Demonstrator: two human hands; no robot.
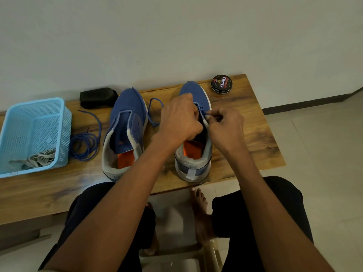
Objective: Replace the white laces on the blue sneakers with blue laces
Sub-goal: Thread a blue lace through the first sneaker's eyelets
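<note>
Head view, looking down over a low wooden table (245,134) on which two blue sneakers stand side by side, heels toward the person and toes toward the wall. Both hands work at the throat of the right-hand sneaker (193,134), whose long axis runs straight away from the body. The left hand (179,116) lies over the tongue and the left eyelet row, fingers curled down; they appear to hold the blue lace (201,110), though the contact itself is hidden. The right hand (225,124) sits just beside the right eyelet row, thumb and fingertips pinching a short stretch of the same lace. The lace crosses only the eyelets nearest the toe, and one free end trails leftward (155,112) across the table between the shoes and over the toe of the left-hand sneaker (125,122), which carries no lacing of its own. The next eyelets lie nearer the person than the pinch point, so the coming pass probably runs back toward the heel, each hand serving its own side. A second blue lace (84,146) lies coiled between the left-hand sneaker and a light-blue basket (64,122), in which the white laces (37,160) rest. A black brush (98,97) and a polish tin (221,84) stand at the far edge.
</note>
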